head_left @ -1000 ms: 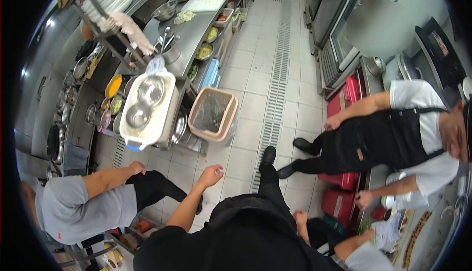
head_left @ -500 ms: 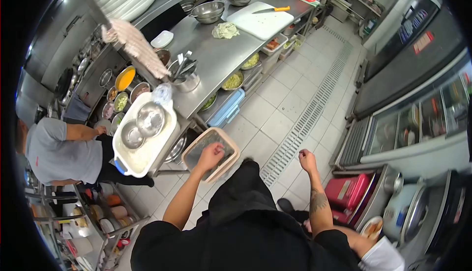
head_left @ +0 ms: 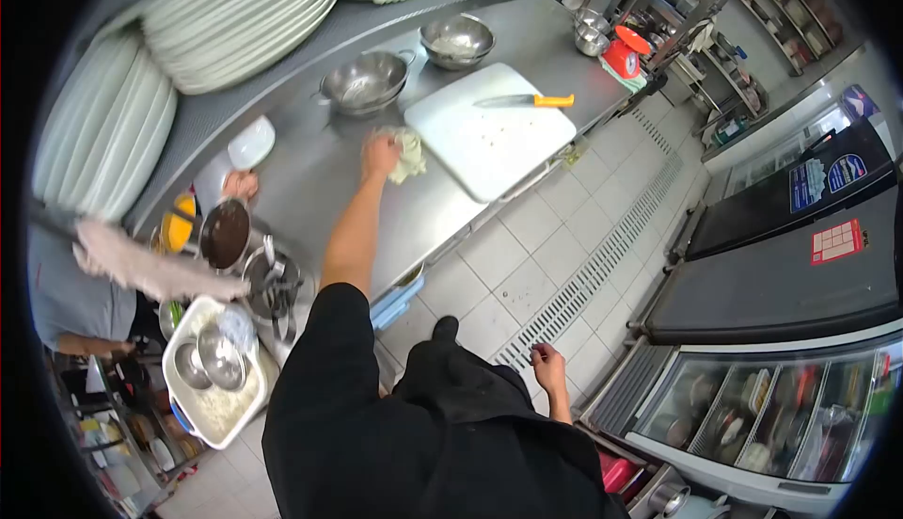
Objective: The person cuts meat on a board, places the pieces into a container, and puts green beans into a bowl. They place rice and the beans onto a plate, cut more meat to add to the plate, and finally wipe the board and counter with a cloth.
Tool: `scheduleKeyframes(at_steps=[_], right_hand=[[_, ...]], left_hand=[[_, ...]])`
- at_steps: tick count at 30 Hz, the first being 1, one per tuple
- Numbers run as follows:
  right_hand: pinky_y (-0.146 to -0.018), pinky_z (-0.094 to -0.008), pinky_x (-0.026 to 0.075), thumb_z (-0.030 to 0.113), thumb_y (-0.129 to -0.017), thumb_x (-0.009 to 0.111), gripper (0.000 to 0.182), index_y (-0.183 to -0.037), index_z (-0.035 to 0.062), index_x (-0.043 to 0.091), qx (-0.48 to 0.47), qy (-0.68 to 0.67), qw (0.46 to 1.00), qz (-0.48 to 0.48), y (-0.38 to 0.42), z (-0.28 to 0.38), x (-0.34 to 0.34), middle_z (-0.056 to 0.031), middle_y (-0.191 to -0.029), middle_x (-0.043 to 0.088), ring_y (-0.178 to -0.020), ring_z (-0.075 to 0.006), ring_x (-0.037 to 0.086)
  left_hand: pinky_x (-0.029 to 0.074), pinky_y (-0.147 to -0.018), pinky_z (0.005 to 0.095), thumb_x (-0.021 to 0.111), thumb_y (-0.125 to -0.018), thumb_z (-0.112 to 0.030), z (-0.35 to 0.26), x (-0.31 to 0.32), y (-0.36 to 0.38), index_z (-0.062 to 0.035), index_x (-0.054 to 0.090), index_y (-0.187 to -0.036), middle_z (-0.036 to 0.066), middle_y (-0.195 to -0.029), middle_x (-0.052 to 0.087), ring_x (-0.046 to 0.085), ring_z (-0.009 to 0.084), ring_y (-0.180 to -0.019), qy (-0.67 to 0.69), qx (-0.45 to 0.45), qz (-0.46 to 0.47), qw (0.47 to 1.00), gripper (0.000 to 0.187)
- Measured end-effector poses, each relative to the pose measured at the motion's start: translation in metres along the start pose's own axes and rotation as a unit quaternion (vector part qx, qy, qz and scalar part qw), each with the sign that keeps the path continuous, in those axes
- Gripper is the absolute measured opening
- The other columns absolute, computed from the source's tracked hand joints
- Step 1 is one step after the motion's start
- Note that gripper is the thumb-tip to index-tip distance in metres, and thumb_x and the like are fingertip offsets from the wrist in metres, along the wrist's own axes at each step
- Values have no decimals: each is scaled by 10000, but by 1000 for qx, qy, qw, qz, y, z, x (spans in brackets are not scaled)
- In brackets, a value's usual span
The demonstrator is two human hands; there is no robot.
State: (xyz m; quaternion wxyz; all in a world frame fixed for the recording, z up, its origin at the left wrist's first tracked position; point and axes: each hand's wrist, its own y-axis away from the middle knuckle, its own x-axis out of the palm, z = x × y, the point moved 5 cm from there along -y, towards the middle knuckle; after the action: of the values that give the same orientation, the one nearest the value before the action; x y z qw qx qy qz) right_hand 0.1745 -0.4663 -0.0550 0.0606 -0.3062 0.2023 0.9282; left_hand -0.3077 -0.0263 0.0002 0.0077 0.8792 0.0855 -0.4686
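My left hand (head_left: 378,158) reaches over the steel counter, its fingers closed on the near side of a crumpled pale cloth (head_left: 410,156). Just right of the cloth lies a white cutting board (head_left: 513,143) with a few small scraps on it. A knife (head_left: 550,101) with an orange handle rests across the board's far part. Metal bowls (head_left: 365,83) stand behind the cloth. Low over the tiled floor hangs my right hand (head_left: 548,368), fingers curled, with nothing visible in it.
Stacked white plates (head_left: 240,20) fill the shelf above the counter. A pot of dark sauce (head_left: 226,234), a utensil container (head_left: 273,284) and a white tub (head_left: 218,411) with bowls stand left. A co-worker's grey sleeve (head_left: 80,293) shows there. Fridges (head_left: 781,246) line the right.
My left hand has moved from above the floor bin up to the cloth on the counter. The view has shifted nearer the cutting board. My right hand still hangs at the side.
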Motion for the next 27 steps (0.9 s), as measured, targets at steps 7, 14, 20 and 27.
scheduleKeyframes(at_steps=[7, 14, 20, 27], right_hand=[[-716, -433, 513, 186, -885, 588, 231, -971, -11, 671, -212, 101, 966, 108, -172, 184, 22, -242, -830, 661, -799, -390, 658], [-739, -505, 532, 121, -818, 567, 142, -873, 9, 634, -524, 177, 795, 249, -299, 412, 162, -215, -896, 675, -847, -412, 657], [-897, -444, 502, 114, -827, 604, 265, -1074, 38, 660, -600, 201, 672, 383, -294, 396, 213, -169, -1139, 629, -1118, -372, 578], [-800, -477, 480, 47, -831, 580, 98, -900, -2, 629, -657, 109, 742, 77, -498, 372, -16, -191, -936, 628, -904, -358, 577]], left_hand=[[341, -1064, 530, 675, -822, -366, -29, 24, 22, -152, 605, -1287, 82, -1407, 499, 396, 273, -1339, -109, -117, -44, 986, 516], [524, -815, 356, 813, -663, -154, 7, 15, 51, -47, 719, -964, 133, -896, 710, 678, 299, -856, 131, -54, -75, 987, 334], [512, -853, 398, 800, -674, -97, -37, 24, 96, -15, 693, -978, 143, -938, 681, 649, 321, -926, 67, -126, -100, 985, 333], [411, -1049, 442, 788, -749, -215, -45, 72, 90, -12, 468, -1365, 211, -1405, 401, 417, 389, -1292, -136, -184, -114, 967, 723]])
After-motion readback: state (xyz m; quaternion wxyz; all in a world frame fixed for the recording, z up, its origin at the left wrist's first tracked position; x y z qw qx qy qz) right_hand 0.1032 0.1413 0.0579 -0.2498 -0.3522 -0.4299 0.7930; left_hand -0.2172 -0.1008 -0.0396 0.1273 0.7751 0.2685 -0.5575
